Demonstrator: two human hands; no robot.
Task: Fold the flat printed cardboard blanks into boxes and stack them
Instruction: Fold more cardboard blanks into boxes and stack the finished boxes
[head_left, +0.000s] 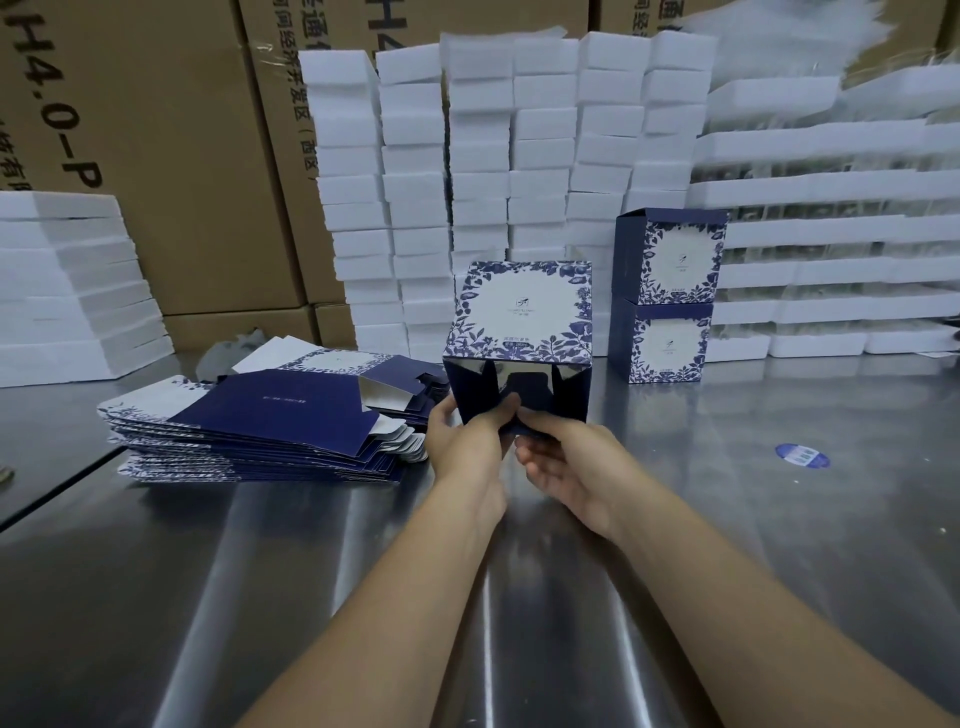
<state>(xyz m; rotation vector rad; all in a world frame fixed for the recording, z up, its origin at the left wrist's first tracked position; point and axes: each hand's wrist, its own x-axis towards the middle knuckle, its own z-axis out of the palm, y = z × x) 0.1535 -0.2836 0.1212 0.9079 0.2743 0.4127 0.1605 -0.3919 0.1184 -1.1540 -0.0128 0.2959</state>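
Both hands are holding the box (519, 312): the left hand (462, 434) is curling round its near edge, and the right hand (566, 467) is pinching a flap (519, 387). The box is hanging over the table (363, 597), its open end facing the person. It sits between the blanks (270, 426) and the stack (667, 296). The end-closing step looks underway; next, the flap probably needs tucking in before stacking.

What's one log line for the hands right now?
step: folding box shut | left hand: grips box | right hand: pinches flap | stacked: two boxes | blanks: pile left
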